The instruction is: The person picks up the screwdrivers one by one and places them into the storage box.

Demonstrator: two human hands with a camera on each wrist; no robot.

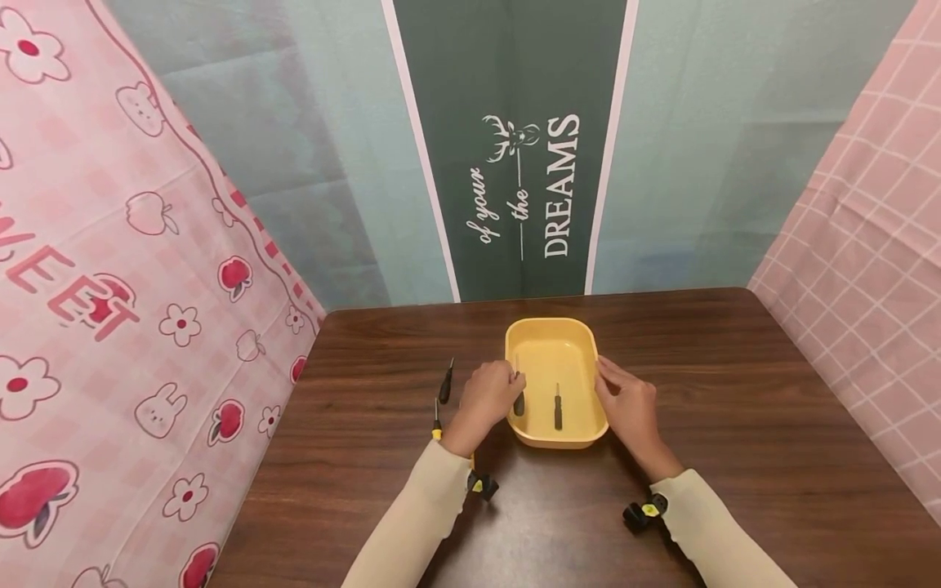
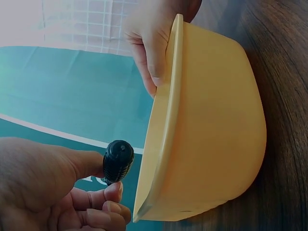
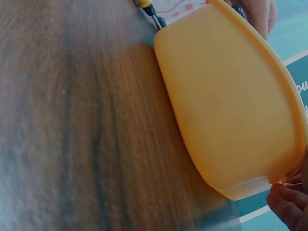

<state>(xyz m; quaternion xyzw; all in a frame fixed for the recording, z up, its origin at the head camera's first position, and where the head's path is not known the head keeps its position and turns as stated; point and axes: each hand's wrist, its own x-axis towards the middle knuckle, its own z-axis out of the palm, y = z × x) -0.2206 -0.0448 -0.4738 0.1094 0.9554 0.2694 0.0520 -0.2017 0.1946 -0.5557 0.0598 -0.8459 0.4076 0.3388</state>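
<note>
A yellow plastic tray [image 1: 551, 328] with rounded corners stands on the table. My left hand [image 1: 488, 396] is at its left rim and pinches a black-handled screwdriver [image 1: 519, 403] between thumb and fingers. In the left wrist view, the butt of that handle [image 2: 119, 161] faces the camera, beside the rim. My right hand [image 1: 632, 408] grips the tray's right side, thumb over the rim and fingers along the outer wall. Inside the tray lies a small dark screwdriver [image 1: 558, 412], its shaft pointing away from me.
Left of the tray, a black screwdriver [image 1: 445, 385] lies on the brown wooden table [image 1: 706, 367]. Nearer to me is a yellow-and-black screwdriver [image 1: 437, 431], partly hidden by my left forearm. Patterned cloths hang behind the table and at both sides.
</note>
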